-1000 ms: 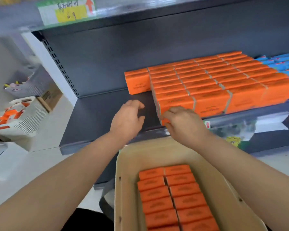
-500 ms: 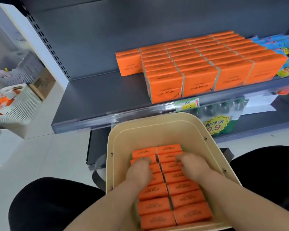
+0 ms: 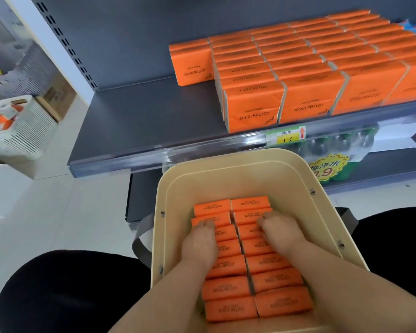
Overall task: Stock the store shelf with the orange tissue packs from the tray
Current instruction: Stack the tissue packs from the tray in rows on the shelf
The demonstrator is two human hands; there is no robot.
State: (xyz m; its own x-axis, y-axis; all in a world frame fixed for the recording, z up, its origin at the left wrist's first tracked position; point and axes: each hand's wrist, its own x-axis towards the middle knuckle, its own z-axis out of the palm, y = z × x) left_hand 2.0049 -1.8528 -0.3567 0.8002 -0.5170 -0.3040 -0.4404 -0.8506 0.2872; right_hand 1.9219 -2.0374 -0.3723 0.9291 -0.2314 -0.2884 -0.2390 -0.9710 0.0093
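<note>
— Head view: how far along are we?
— I see the shelf (image 3: 142, 121) stocked at upper right, bare at centre left. Two rows of orange tissue packs (image 3: 228, 288) fill the tray (image 3: 228, 179), lower centre.
— Hands?
— Left hand (image 3: 199, 246) and right hand (image 3: 282, 233) press on packs, fingers curled; grip unclear.

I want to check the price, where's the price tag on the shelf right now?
In the head view, the price tag sits on the shelf's front edge, right of centre, just below the front-left stack of orange tissue packs and above the tray's far rim.
</note>
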